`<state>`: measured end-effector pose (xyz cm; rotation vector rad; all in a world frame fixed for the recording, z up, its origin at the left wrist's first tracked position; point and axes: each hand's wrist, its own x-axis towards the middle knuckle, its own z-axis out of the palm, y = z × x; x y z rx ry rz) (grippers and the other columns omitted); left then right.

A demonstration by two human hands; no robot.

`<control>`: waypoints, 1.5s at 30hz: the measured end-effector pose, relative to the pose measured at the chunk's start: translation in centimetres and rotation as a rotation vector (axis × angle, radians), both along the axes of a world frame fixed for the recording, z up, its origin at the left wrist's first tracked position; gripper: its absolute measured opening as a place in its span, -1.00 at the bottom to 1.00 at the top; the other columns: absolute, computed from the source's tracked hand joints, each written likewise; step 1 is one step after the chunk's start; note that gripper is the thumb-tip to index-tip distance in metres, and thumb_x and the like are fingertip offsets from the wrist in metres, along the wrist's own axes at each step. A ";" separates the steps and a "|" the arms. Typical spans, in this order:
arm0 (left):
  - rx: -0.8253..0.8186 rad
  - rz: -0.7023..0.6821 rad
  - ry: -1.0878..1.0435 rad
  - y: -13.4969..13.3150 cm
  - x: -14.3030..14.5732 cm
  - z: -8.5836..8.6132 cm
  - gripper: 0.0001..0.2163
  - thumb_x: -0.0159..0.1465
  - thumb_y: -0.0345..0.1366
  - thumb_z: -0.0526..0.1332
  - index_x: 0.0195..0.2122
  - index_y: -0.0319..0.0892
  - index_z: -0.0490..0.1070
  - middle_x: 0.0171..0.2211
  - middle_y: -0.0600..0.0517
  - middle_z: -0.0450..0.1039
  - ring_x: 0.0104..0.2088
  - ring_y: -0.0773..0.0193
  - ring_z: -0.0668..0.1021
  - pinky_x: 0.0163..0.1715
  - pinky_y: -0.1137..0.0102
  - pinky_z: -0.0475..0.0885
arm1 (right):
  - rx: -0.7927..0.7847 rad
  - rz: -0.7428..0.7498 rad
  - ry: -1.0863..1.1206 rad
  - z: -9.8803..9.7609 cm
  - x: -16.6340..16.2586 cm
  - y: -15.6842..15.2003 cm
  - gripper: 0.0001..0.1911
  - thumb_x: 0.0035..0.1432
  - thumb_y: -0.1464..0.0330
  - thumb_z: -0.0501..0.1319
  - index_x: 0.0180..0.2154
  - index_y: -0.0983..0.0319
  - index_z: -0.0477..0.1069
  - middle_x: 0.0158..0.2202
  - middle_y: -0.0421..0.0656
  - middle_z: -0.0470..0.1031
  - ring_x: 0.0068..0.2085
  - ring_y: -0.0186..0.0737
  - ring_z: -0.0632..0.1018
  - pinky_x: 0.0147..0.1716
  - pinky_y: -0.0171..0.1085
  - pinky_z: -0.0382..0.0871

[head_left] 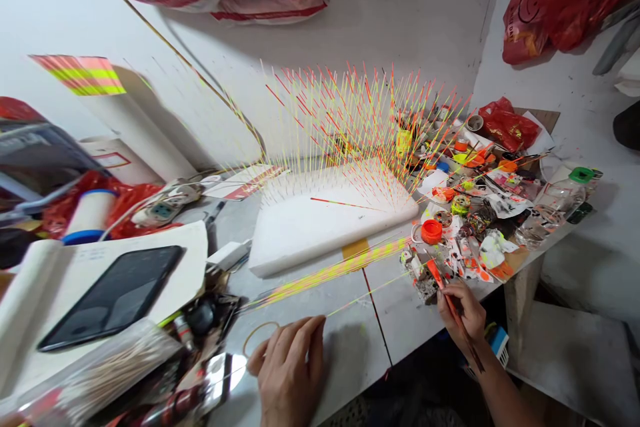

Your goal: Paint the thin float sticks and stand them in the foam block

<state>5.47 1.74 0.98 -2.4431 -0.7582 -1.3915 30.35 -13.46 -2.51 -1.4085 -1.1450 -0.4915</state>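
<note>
My left hand (290,367) rests on the grey table (350,347) near its front edge, fingers pinched on the end of a thin yellow-green stick (367,292) that runs up and right. Beside it lies a rubber band (257,337). My right hand (460,313) holds a fine paintbrush (450,300) with a red tip, pointing at a paint-stained block (420,273). A bundle of striped yellow and orange sticks (330,273) lies across the table. Behind it, a white foam slab (320,220) carries many painted sticks (360,127) stuck upright.
Paint pots, an orange cap (431,231) and stained scraps (480,240) crowd the right side. A dark phone (113,297) lies on white paper at left, near a thread spool (90,213) and a power strip (165,207). Red plastic bags (560,0) hang on the wall.
</note>
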 end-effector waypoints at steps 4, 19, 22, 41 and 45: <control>-0.012 0.000 0.001 -0.1 0.1 0.1 -0.92 0.34 -0.40 0.16 -0.22 -0.15 0.44 -0.40 0.03 0.49 -0.37 0.27 0.51 -0.21 0.33 0.24 | -0.003 -0.019 -0.033 0.3 0.0 0.1 -0.88 0.23 0.50 0.24 -0.22 0.17 0.42 -0.37 -0.20 0.51 -0.36 -0.28 0.58 -0.34 -0.36 0.53; -0.042 0.026 0.029 -0.2 -0.1 -0.1 -0.90 0.31 -0.45 0.19 -0.22 -0.13 0.44 -0.39 0.05 0.51 -0.35 0.28 0.51 -0.19 0.32 0.22 | -0.015 -0.120 0.158 -0.5 0.4 -0.6 -0.97 0.25 0.39 0.26 -0.29 0.19 0.44 -0.36 -0.19 0.52 -0.42 -0.29 0.56 -0.44 -0.36 0.49; -0.047 0.033 0.032 -0.3 -0.3 -0.1 -0.90 0.31 -0.43 0.18 -0.22 -0.12 0.44 -0.39 0.05 0.52 -0.35 0.28 0.51 -0.18 0.31 0.22 | 0.028 -0.109 0.160 -0.4 0.0 -1.0 -0.97 0.23 0.40 0.28 -0.29 0.19 0.43 -0.37 -0.18 0.52 -0.39 -0.27 0.57 -0.42 -0.34 0.49; -0.043 0.101 0.045 0.1 -2.9 -0.4 -0.89 0.32 -0.42 0.17 -0.22 -0.10 0.45 -0.37 0.06 0.54 -0.31 0.26 0.54 -0.13 0.30 0.21 | -0.040 0.013 -0.033 0.8 -3.1 0.4 -0.88 0.24 0.48 0.20 -0.19 0.17 0.41 -0.38 -0.18 0.52 -0.39 -0.28 0.58 -0.44 -0.37 0.52; -0.064 0.108 0.044 -0.1 -2.8 -0.4 -0.89 0.32 -0.41 0.16 -0.23 -0.10 0.46 -0.37 0.06 0.54 -0.31 0.26 0.54 -0.11 0.29 0.20 | -0.059 0.001 -0.045 0.6 -3.0 0.4 -0.88 0.25 0.47 0.20 -0.19 0.16 0.42 -0.36 -0.18 0.53 -0.36 -0.26 0.60 -0.40 -0.36 0.54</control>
